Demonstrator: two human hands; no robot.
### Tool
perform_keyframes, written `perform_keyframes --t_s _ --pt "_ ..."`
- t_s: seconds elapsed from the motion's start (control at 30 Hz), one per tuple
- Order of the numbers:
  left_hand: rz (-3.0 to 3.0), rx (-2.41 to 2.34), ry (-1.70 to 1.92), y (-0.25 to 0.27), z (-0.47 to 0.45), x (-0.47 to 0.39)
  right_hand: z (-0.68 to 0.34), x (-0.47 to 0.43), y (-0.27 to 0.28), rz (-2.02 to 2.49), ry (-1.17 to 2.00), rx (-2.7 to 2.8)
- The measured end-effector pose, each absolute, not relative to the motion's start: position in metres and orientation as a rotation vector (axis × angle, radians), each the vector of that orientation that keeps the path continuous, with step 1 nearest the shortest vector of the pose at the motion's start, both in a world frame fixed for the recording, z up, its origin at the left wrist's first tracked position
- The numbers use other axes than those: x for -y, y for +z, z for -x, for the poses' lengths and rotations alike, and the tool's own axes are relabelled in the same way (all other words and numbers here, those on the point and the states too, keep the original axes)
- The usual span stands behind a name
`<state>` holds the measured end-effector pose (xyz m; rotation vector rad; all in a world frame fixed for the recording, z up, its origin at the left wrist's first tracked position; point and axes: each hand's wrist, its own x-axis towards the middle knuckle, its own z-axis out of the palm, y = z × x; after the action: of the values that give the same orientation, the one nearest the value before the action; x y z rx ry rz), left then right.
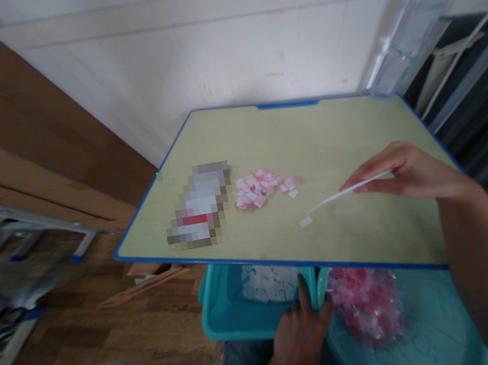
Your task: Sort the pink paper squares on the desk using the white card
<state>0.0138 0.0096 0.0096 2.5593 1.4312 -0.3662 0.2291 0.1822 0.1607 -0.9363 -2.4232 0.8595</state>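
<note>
My right hand (405, 173) is closed round thin white tweezers (349, 190) above the right part of the pale yellow table (347, 126). Their tip points down and left. Just beyond it, a single small whitish square (305, 221) lies on the table. A pile of small pink and white squares (257, 189) sits near the middle, with a few loose ones on its right side. Below the table's front edge, my left hand (298, 330) rests at the rim of a teal bin (236, 330), index finger stretched out and thumb apart. I see nothing held in it.
Blurred out, a phone-like object (198, 206) lies left of the pile. Small white pieces (269, 284) are inside the teal bin. A round teal tub (439, 324) carries a clear bag of pink items (369, 302). A white wall (204, 63) stands behind the table.
</note>
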Motion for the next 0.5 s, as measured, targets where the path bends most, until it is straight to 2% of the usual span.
perform_keyframes --t_s 0.1,0.27,0.5 --pt "-2.567 -1.429 -0.374 0.0106 -0.0136 -0.0096 -0.2278 -0.1826 0.1599 0.941 0.905 2.471" --pt "-2.578 -1.433 -0.368 0.01 -0.0138 -0.0087 -0.2279 -0.1841 0.1577 1.025 0.702 2.418" --pt "-2.591 -1.439 -0.339 0.0082 -0.0132 -0.0078 -0.2321 -0.184 0.1596 0.975 0.771 2.46"
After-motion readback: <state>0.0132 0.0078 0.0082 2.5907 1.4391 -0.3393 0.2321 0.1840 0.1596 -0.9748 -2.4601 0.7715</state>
